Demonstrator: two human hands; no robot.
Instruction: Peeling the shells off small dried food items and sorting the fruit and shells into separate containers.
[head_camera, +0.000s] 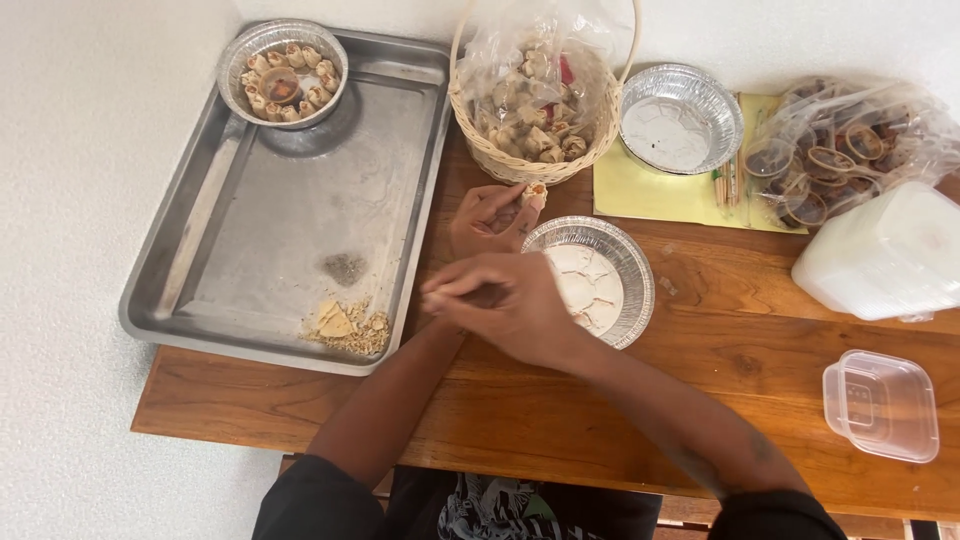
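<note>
The right hand (510, 300), nearest, is reaching leftward across the wooden table (560, 420), fingers pinched shut, its contents hidden. Beyond it, the left hand (488, 220) is pinching a small pale dumpling (535, 196), long axis tilting toward the woven basket (530, 160), beside the empty round foil dish (600, 280). A steel tray (290, 210) is lying left.

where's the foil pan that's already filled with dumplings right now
In the head view it sits at upper left: the filled foil pan rests in the far corner of the steel tray, left of the wicker basket.
</note>
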